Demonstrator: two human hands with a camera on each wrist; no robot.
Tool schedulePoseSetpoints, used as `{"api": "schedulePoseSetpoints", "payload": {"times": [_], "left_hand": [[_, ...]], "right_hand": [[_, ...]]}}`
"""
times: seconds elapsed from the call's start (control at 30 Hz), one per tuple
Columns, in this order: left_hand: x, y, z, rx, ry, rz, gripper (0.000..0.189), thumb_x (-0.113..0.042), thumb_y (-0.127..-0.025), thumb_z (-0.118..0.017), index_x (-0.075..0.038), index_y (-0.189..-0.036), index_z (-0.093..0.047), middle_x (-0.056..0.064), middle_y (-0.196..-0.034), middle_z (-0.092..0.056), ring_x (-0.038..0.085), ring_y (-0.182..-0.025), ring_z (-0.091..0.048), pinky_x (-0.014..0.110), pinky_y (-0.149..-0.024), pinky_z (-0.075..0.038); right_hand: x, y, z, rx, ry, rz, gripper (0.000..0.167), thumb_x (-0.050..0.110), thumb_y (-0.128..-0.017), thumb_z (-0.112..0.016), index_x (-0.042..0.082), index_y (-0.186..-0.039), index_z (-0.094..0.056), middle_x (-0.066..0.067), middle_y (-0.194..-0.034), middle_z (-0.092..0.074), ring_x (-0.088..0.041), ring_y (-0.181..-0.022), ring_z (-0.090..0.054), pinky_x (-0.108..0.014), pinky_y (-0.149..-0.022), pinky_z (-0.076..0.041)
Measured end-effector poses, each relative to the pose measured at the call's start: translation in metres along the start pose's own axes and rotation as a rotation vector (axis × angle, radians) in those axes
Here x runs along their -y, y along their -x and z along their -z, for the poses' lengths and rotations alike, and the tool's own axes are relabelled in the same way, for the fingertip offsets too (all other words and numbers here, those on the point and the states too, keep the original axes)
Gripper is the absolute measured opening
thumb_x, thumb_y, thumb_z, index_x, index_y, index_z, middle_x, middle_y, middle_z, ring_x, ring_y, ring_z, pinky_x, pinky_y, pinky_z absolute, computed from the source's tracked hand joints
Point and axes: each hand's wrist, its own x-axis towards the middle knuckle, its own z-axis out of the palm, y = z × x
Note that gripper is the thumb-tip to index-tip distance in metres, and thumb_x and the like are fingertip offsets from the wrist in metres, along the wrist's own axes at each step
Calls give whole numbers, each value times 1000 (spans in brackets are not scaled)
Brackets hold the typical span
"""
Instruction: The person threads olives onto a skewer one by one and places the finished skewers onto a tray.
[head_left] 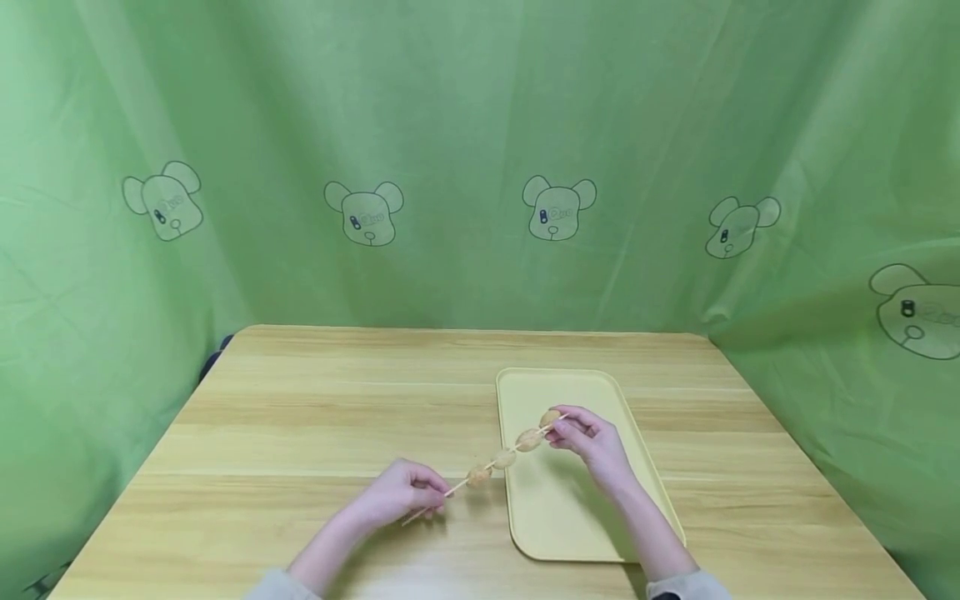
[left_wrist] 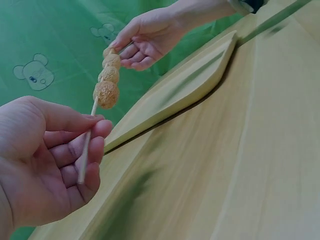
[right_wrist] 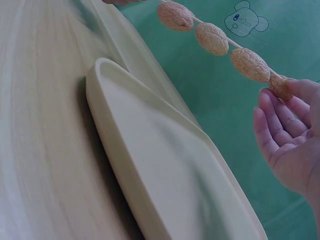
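Note:
A thin wooden skewer [head_left: 456,487] threaded with several wrinkled light-brown balls [right_wrist: 250,64] slants up to the right over the table. My left hand [head_left: 401,493] pinches the bare lower part of the stick between thumb and fingers, and the stick's end sticks out past the palm in the left wrist view. At the other end, my right hand [head_left: 596,446] pinches the last ball [right_wrist: 280,87] with its thumb and index finger, the other fingers loosely bent. The skewer's upper half overlaps a pale yellow tray [head_left: 547,525], above which it is held.
The rectangular tray has a low raised rim and lies right of centre on a wood-grain table [head_left: 315,400]. Green curtains [head_left: 457,108] printed with bear faces hang behind the table and along both sides.

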Motion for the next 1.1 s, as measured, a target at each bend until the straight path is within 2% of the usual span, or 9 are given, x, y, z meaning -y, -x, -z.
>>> {"api": "schedulePoseSetpoints", "payload": {"times": [0.1, 0.2, 0.47, 0.67, 0.9, 1.1], "left_hand": [[0, -1, -7, 44, 4, 11, 19, -1, -81, -61, 11, -95, -63, 20, -79, -65, 21, -66, -61, 35, -65, -53], [-1, -3, -13, 71, 18, 32, 18, 0, -81, -61, 10, -95, -64, 18, -79, -66, 24, -67, -62, 38, -66, -54], [-4, -7, -26, 131, 29, 52, 13, 3, -82, -60, 10, -92, -63, 15, -75, -65, 16, -62, -60, 25, -58, -52], [-4, -11, -31, 119, 46, 54, 12, 4, -81, -60, 11, -92, -63, 14, -74, -65, 15, -60, -60, 25, -57, -52], [-3, -16, -34, 110, 85, 45, 13, 6, -82, -57, 12, -93, -62, 14, -74, -65, 14, -60, -60, 24, -56, -52], [-2, -23, -36, 85, 118, 48, 14, 5, -82, -58, 12, -93, -62, 19, -77, -65, 17, -61, -61, 26, -57, -52]], "right_hand": [[0, -1, 2, 7, 8, -11, 39, -2, -90, -54, -26, -116, -39, 0, -86, -67, -12, -77, -64, -27, -73, -53], [0, -3, 3, 13, 3, -13, 38, -3, -90, -54, -27, -116, -39, 0, -86, -67, -12, -77, -64, -27, -73, -53], [-2, -6, 5, -28, 52, -48, 34, 0, -90, -55, -24, -111, -44, 0, -83, -67, -12, -76, -64, -27, -72, -53], [-4, -6, 7, -94, 164, -91, 33, 3, -89, -58, -20, -111, -49, 1, -86, -66, -13, -79, -63, -30, -72, -53], [-6, -2, 17, -142, 237, -123, 35, 6, -89, -59, -17, -115, -51, -18, -97, -66, -12, -80, -63, -29, -73, -53], [-5, 5, 33, -149, 305, -123, 40, 11, -91, -59, -17, -119, -49, -22, -103, -64, -10, -84, -63, -31, -75, -53]]}}
